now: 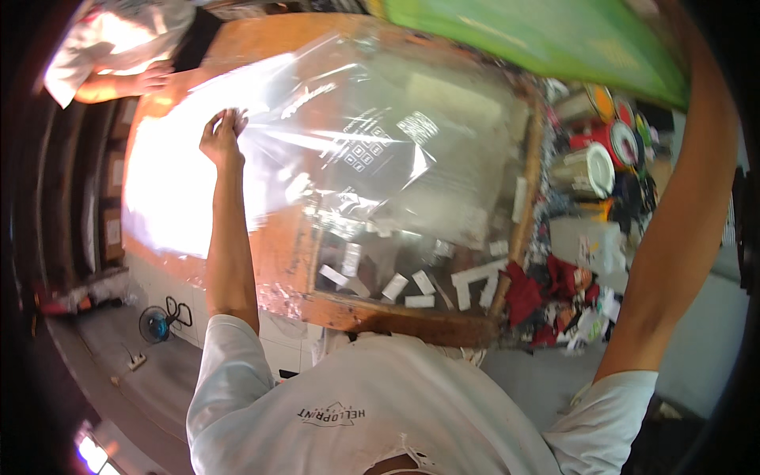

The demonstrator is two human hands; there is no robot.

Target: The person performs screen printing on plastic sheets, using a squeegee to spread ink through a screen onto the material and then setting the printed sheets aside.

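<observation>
My left hand (pixel 224 136) is raised over the left half of the table, its fingers pinched on the edge of a clear plastic sheet (pixel 317 134). White printing shows on the sheet, which slants across a framed glass-like surface (pixel 388 253) and shines in places. Up along the right side goes my right arm (pixel 673 214), reaching the edge of a green screen (pixel 546 39) tilted at the far right. The fingers of that hand are too dark and cut off to make out. A stack of bright, glaring sheets (pixel 170 174) lies left, below my left hand.
White tape pieces (pixel 419 301) are stuck near the surface's front edge. Several paint cans (pixel 586 170) and dark red rags (pixel 526 297) crowd the right side. Another person (pixel 134 47) stands at the far left, a hand on the table. A small fan (pixel 156 323) stands lower left.
</observation>
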